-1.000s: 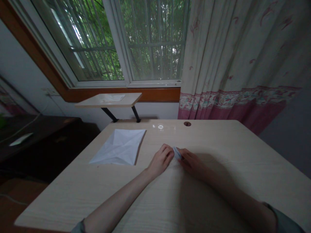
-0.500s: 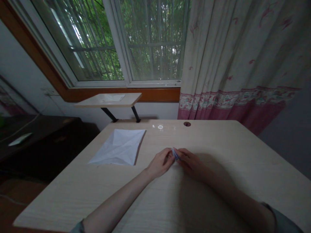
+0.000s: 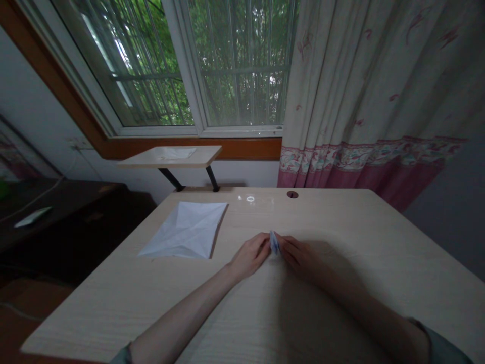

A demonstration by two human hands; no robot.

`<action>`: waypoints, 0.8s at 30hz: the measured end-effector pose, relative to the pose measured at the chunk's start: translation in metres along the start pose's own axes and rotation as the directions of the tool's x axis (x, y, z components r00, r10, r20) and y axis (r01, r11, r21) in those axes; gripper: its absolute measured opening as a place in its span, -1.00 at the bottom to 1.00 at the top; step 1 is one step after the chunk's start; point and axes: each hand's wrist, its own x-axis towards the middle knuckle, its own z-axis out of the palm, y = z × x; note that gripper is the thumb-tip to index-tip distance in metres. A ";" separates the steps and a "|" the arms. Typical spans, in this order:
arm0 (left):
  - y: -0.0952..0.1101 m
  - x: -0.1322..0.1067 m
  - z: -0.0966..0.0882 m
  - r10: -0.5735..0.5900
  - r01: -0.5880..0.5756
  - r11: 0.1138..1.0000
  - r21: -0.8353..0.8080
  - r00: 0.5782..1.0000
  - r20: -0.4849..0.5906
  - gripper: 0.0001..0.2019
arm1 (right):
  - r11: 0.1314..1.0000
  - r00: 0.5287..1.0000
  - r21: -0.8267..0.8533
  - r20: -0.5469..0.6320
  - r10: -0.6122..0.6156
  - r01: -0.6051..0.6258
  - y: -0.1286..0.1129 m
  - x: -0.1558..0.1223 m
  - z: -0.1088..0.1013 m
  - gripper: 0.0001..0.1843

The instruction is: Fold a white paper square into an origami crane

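Between my two hands, over the middle of the desk, a small folded piece of paper [image 3: 274,242] stands on edge, whitish with a blue tint. My left hand [image 3: 253,254] pinches it from the left, fingers closed. From the other side my right hand [image 3: 299,254] grips it, fingers bent together. My fingers cover much of the paper, so its full shape is hidden. Left of my hands, a creased white sheet of paper [image 3: 189,230] lies flat on the desk, touched by neither hand.
The pale wooden desk [image 3: 242,313] has a round cable hole [image 3: 292,194] near its back edge. A small raised shelf [image 3: 144,161] with white paper [image 3: 178,152] on it stands at the back left. Behind are a window and a curtain [image 3: 341,101]. A phone-like object [image 3: 33,217] lies on dark furniture at left.
The folded paper has turned more upright between my hands, and the fingers of my right hand have shifted slightly on it. The white sheet has stayed in place.
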 end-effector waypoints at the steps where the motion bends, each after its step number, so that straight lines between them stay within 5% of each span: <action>1: -0.001 0.000 0.000 0.000 0.000 1.000 0.001 1.000 -0.002 -0.76 | 1.000 1.000 -0.010 -0.006 0.002 -0.002 0.001 -0.002 0.001 -0.42; 7: -0.004 -0.002 0.002 -0.031 0.031 0.999 -0.015 0.999 -0.029 -0.81 | 0.993 0.994 -0.075 -0.069 0.081 -0.086 0.000 -0.005 0.005 -0.62; 14: -0.006 -0.003 0.005 -0.104 0.103 0.995 -0.014 0.991 -0.080 -0.81 | 0.932 0.926 0.054 -0.103 0.363 -0.359 0.002 -0.002 0.005 -0.94; 20: -0.004 0.000 0.003 -0.122 0.104 0.986 -0.127 0.982 -0.142 -0.89 | 0.888 0.895 0.202 -0.088 0.437 -0.413 0.001 0.001 -0.001 -0.93; 24: -0.002 0.003 0.000 -0.168 0.139 0.945 -0.295 0.983 -0.075 -0.89 | 0.835 0.884 0.326 0.006 0.468 -0.444 0.000 0.005 -0.008 -0.85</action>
